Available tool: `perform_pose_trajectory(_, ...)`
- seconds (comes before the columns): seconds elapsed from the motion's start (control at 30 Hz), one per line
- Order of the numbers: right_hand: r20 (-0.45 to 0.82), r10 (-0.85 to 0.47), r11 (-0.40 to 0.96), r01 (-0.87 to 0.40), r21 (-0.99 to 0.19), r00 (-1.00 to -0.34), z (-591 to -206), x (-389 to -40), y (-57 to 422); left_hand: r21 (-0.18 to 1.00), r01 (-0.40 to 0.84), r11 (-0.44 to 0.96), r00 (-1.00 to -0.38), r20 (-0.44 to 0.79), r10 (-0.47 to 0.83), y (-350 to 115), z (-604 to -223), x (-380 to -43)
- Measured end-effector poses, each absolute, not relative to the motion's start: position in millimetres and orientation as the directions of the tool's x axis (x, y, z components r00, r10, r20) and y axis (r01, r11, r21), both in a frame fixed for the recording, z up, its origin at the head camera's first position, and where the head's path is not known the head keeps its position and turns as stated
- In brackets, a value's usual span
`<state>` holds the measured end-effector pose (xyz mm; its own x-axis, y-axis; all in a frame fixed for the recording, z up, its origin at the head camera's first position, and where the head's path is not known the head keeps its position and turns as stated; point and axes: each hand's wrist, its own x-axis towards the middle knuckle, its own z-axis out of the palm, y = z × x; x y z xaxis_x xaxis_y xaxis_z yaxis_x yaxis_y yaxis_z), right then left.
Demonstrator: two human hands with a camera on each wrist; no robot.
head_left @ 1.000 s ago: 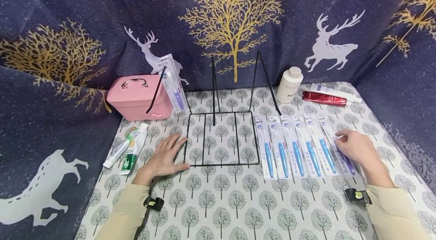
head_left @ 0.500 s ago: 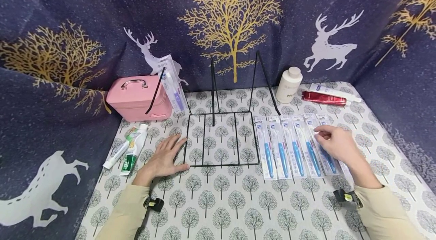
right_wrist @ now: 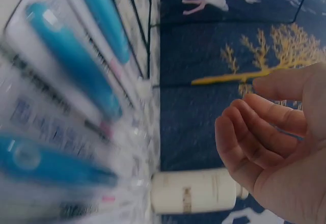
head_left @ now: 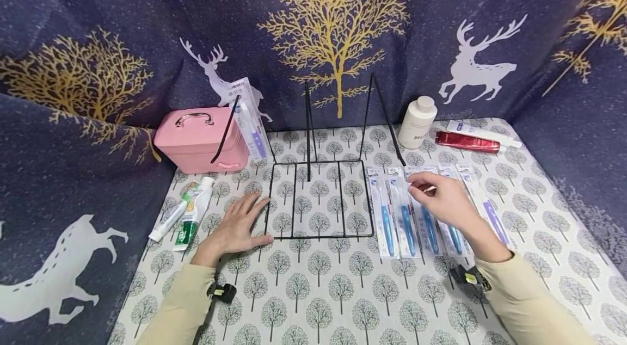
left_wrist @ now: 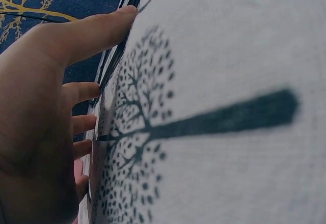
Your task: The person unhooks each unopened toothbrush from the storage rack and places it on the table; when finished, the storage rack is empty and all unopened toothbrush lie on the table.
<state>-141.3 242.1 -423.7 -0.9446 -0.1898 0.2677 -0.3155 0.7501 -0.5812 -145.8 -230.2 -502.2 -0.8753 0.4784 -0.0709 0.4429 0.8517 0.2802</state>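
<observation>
My left hand (head_left: 238, 225) lies flat with fingers spread, at the left side of a black wire rack (head_left: 320, 237). In the left wrist view, the thumb of the left hand (left_wrist: 41, 107) meets the patterned cloth near the dark wire. Over a row of packaged toothbrushes hangs my right hand (head_left: 448, 201), fingers loosely bent and holding nothing. It partly hides several blue toothbrushes (head_left: 405, 230). A purple toothbrush (head_left: 496, 221) ends the row at the right. The right wrist view shows the same hand (right_wrist: 275, 137) apart from the blurred blue toothbrushes (right_wrist: 71, 56).
A packaged purple toothbrush (head_left: 253, 133) hangs on the rack's left arm, near a pink case (head_left: 201, 141). Toothpaste tubes (head_left: 192, 217) lie at the left. A white bottle (head_left: 417, 123), a red tube (head_left: 467, 142) and a white tube (head_left: 482, 131) are at the back right.
My right hand has moved left from the purple toothbrush, across the row, to above the middle blue ones. The purple one is uncovered and still in the row. My left hand has stayed put.
</observation>
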Motion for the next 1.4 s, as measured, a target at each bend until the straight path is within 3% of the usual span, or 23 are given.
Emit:
perform_pose_trajectory(0.57,0.368,-0.312,0.475,-0.480,-0.738,-0.876,-412.2,-172.2,166.2,0.281,0.441,0.852,-0.875,-0.075,0.478,-230.4,-502.9,-147.1)
perform_pose_trajectory(0.77,0.420,-0.354,0.397,-0.541,-0.742,-0.836,-410.3,-184.2,143.1,0.272,0.451,0.850,-0.873,-0.065,0.484,-229.9,-503.3,-147.3)
perform_pose_trajectory(1.1,0.470,-0.395,0.212,-0.576,-0.789,-0.789,-382.9,-189.5,99.2,0.272,0.443,0.855,-0.877,-0.070,0.476,-229.1,-502.0,-146.4)
perform_pose_trajectory(1.4,0.476,-0.399,0.157,-0.570,-0.807,-0.784,-368.5,-201.1,63.0,0.257,0.436,0.862,-0.879,-0.081,0.469,-229.3,-502.4,-146.2)
